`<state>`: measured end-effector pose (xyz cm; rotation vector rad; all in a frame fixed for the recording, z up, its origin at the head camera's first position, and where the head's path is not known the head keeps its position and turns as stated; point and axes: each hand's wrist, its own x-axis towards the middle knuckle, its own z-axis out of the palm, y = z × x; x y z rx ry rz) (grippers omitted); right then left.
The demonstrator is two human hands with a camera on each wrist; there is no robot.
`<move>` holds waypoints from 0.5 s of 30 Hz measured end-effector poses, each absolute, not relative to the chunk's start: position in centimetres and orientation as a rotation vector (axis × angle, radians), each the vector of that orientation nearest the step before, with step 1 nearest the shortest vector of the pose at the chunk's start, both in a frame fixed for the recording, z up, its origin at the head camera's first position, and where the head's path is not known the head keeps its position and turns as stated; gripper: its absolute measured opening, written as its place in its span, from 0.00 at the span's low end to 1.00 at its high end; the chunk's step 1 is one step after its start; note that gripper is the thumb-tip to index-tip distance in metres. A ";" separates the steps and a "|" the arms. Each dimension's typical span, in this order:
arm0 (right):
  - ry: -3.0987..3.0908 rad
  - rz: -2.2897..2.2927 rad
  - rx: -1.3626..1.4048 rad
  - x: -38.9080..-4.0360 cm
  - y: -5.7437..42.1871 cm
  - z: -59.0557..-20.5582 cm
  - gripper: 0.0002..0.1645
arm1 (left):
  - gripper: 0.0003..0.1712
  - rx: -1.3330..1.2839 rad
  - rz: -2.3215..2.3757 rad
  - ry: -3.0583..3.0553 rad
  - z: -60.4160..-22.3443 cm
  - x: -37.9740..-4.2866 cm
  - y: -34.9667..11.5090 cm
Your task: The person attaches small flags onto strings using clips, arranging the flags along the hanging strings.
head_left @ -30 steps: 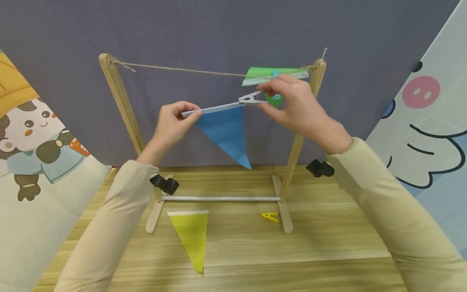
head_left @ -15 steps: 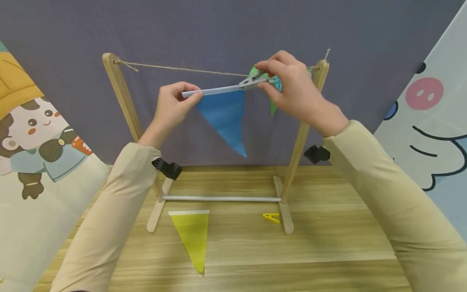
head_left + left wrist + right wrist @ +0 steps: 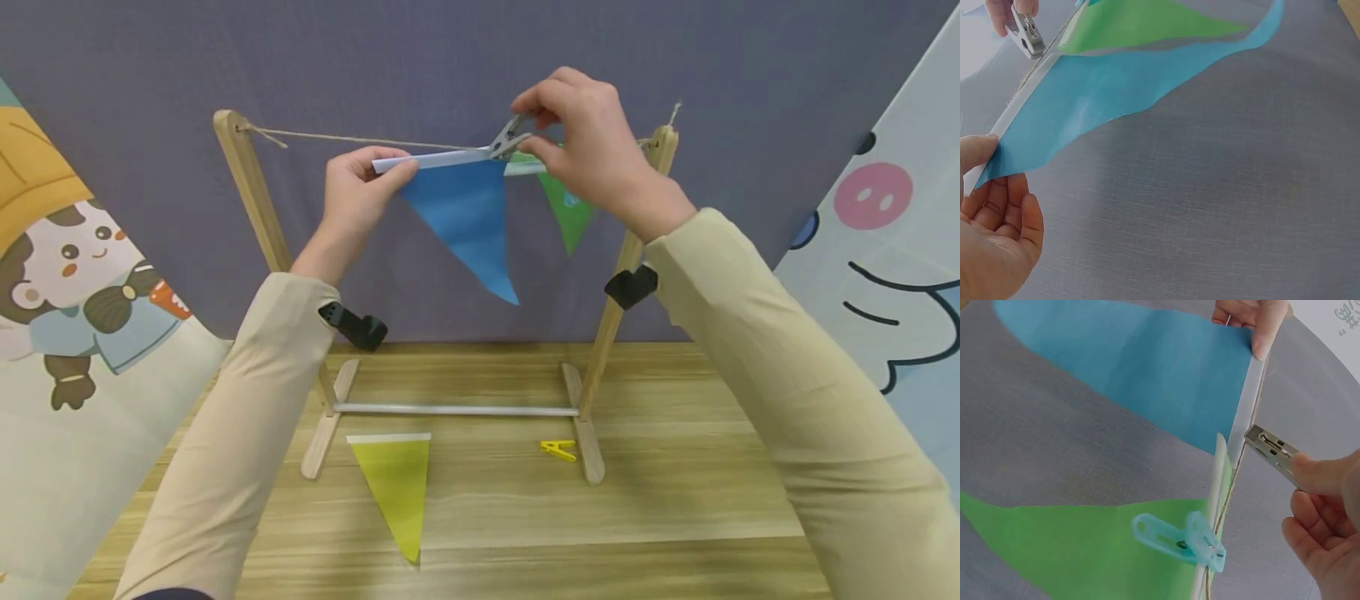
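Left hand pinches a blue pennant — triangular, white-edged.

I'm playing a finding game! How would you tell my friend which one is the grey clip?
Start at the wooden frame and follow the string across its top. Stop where the right hand pinches the grey clip, near the top of the blue flag. It alone is grey: the turquoise clip is on the green flag and the yellow clip lies on the table.
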<state>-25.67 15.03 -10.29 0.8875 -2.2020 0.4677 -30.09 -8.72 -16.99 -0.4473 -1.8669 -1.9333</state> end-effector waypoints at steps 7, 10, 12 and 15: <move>-2.180 0.451 0.878 -25.9 14.3 -9.5 0.11 | 0.06 -0.437 -1.938 -1.923 -16.1 -30.1 -8.7; -2.223 0.447 0.881 -26.0 14.0 -9.2 0.10 | 0.06 -0.427 -1.949 -1.919 -15.9 -30.1 -8.7; -2.250 0.441 0.884 -26.0 13.7 -9.1 0.10 | 0.06 -0.421 -1.950 -1.917 -15.9 -30.1 -8.8; -2.251 0.407 0.897 -26.2 13.3 -8.9 0.10 | 0.07 -0.413 -1.941 -1.929 -15.8 -30.1 -8.9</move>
